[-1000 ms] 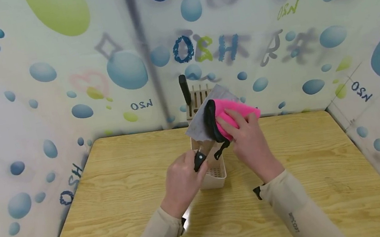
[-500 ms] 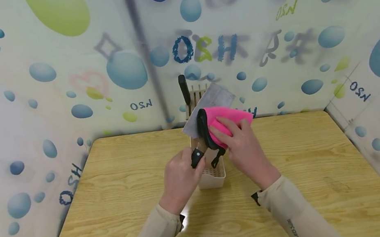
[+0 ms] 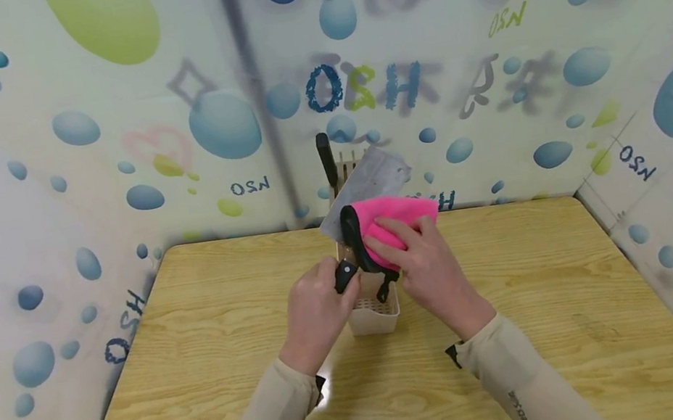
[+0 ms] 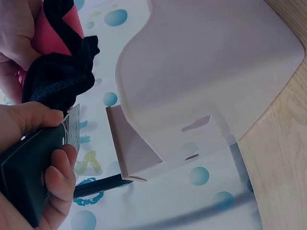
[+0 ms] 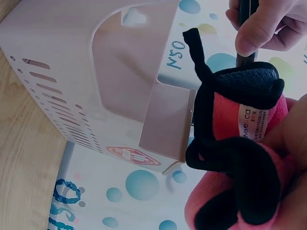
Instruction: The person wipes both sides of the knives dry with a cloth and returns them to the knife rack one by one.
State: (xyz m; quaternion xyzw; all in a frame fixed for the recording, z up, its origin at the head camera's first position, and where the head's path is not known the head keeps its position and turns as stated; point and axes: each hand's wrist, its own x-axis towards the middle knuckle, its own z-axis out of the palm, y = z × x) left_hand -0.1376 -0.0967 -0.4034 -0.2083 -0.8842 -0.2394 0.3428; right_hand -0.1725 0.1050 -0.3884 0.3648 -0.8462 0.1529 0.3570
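My left hand [image 3: 315, 309] grips the black handle [image 4: 31, 165] of a cleaver whose broad grey blade [image 3: 365, 183] slants up to the right. A pink cloth with a black border [image 3: 394, 219] is bunched in my right hand [image 3: 431, 265] and lies over the lower part of the blade. In the right wrist view, the cloth's black loop [image 5: 194, 48] sticks up and a white label shows on its pink side. Both hands are above a pale knife holder [image 3: 375, 320], which the cleaver and cloth partly cover.
A knife with a black handle [image 3: 326, 159] stands upright in a slot at the holder's back left. The holder stands on a wood-grain table [image 3: 217, 332], in front of a wall sheet [image 3: 204, 40] with blue and green spots.
The cloth and my right hand have slid down and left along the blade, baring more of its upper part. My left hand with the cleaver has shifted slightly left.
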